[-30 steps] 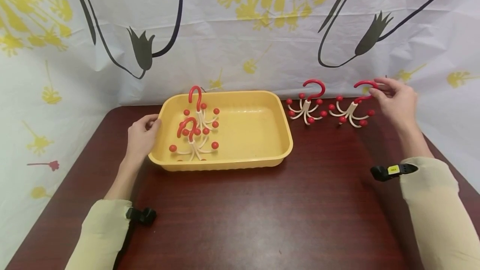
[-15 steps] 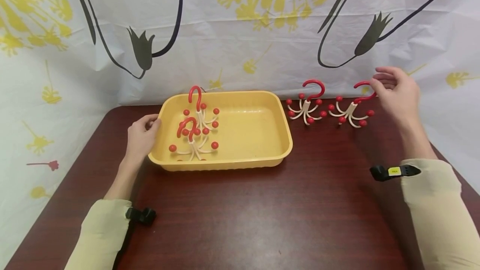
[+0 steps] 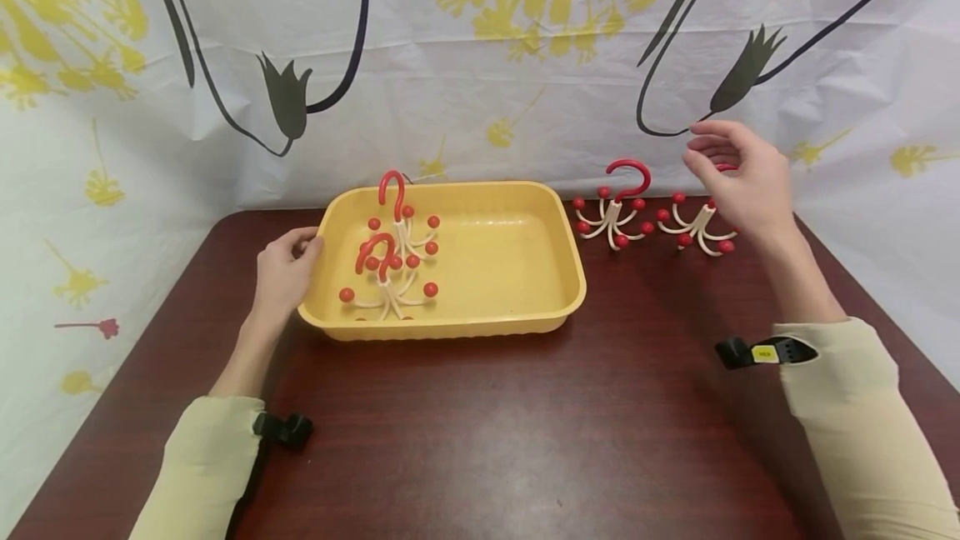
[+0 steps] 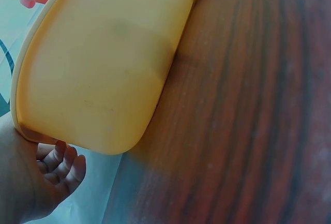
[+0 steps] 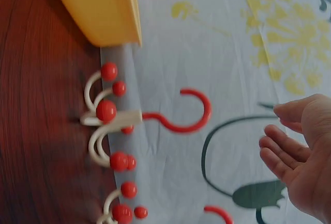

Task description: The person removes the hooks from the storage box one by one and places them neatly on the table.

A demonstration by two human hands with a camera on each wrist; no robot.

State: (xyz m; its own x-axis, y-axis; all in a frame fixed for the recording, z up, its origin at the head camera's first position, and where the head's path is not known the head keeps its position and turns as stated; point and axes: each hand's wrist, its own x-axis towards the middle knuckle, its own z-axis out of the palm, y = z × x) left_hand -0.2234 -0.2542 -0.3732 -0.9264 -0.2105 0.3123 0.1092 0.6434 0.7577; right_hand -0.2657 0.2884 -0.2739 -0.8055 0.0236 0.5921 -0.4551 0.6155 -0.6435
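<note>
My left hand (image 3: 287, 267) grips the left rim of the yellow plastic tray (image 3: 502, 265), its fingers curled under the edge in the left wrist view. Two red-and-cream hook hangers stand in the tray's left part: the rear hanger (image 3: 401, 230) and the front hanger (image 3: 386, 288). On the table right of the tray stand two more, the nearer hanger (image 3: 614, 212) and the rightmost hanger (image 3: 703, 221). My right hand (image 3: 746, 182) hovers with relaxed fingers, holding nothing, and partly hides the rightmost one. The right wrist view has the hand (image 5: 305, 157) apart from the nearer hanger's red hook (image 5: 207, 107).
A dark reddish wooden table (image 3: 480, 432) lies beneath everything. Behind it hangs a white sheet (image 3: 450, 90) with yellow and dark plant prints. Black straps with a small device sit on both wrists, over light sleeves.
My right hand has let go of the rightmost hanger's hook and moved up, then left in front of it. The left hand and the tray have stayed in place.
</note>
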